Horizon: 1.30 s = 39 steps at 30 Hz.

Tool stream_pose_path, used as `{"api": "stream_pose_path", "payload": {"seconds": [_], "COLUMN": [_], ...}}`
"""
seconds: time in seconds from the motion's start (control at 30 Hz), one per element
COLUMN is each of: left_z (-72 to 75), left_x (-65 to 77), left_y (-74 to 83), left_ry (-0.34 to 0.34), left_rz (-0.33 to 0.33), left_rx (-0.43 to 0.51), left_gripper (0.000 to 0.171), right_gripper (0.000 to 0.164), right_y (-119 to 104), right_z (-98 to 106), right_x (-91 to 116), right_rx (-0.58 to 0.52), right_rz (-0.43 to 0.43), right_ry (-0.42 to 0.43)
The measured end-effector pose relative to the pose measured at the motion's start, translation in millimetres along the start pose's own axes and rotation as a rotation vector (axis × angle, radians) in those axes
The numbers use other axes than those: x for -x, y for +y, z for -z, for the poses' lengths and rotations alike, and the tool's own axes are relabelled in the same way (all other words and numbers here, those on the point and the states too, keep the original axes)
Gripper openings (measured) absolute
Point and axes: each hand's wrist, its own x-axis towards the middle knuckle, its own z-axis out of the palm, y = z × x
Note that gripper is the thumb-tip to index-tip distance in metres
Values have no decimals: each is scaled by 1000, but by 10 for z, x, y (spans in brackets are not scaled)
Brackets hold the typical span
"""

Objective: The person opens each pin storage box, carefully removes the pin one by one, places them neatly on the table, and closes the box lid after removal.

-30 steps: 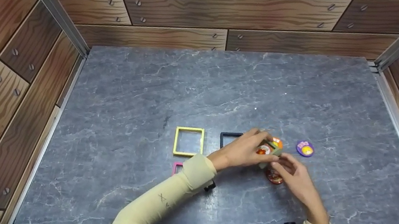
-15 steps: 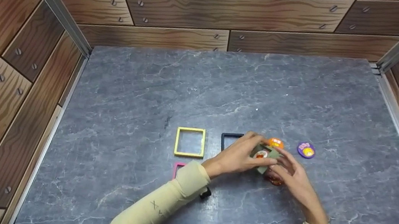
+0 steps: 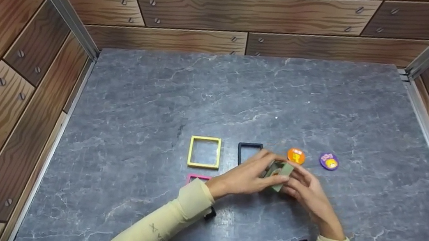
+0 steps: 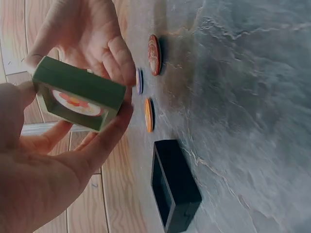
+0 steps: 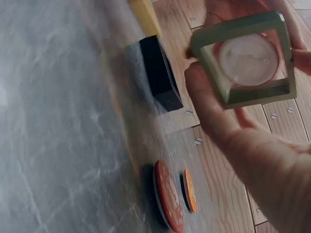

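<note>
A small green square frame [image 3: 285, 170] is held up off the table between both hands. A round badge [image 4: 77, 103] with a red and orange picture sits inside it; its pale back [image 5: 249, 59] shows in the right wrist view. My left hand [image 3: 244, 177] grips the frame between thumb and fingers from the left. From the other side, my right hand [image 3: 312, 195] holds it with thumb and fingers. Below on the table lie a red badge [image 4: 154, 55] and an orange badge [image 3: 296, 155]; the right hand hides the red one in the head view.
A purple badge [image 3: 329, 161] lies to the right. On the left are a yellow frame [image 3: 202, 166], a black frame [image 3: 241, 153] partly behind the left hand, and a pink frame [image 3: 199, 176] partly under the left sleeve. Wood-patterned walls [image 3: 196, 10] enclose the grey table [image 3: 150, 108].
Both hands have moved slightly left and toward the body with the green frame, which has turned more on edge. The orange badge now shows fully, while the red one is covered.
</note>
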Motion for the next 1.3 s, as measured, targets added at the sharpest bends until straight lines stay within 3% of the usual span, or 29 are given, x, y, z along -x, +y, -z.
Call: {"api": "stream_pose_path", "payload": {"seconds": [0.07,0.27,0.37,0.6,0.93,1.1,1.3], "left_z": [10,75,108,136,214,249,266], "left_x": [40,101,119,141,195,243,311], "left_y": [-29,-104,-117,-135,-155,-191,-247], "left_ry": [-20,-54,-63,-73,-52,-50,-40], "left_rz": [-32,-212,-252,-264,-293,-294,-251], "left_rx": [7,-2,-1,-2,18,21,-16], "left_gripper": [60,81,87,88,86,85,84], "right_gripper": [71,74,73,69,40,40,45], "right_y": [11,44,55,88,101,109,145], "right_z": [-5,-2,-13,-57,-15,-24,-72], "right_x": [-10,-34,-36,-40,-41,-50,-77], "right_rx": [-7,-24,-41,-92,-127,-50,117], "right_rz": [-17,-25,-14,-25,-3,-36,-29], "right_ry": [-9,-74,-97,-128,-233,-211,-120]}}
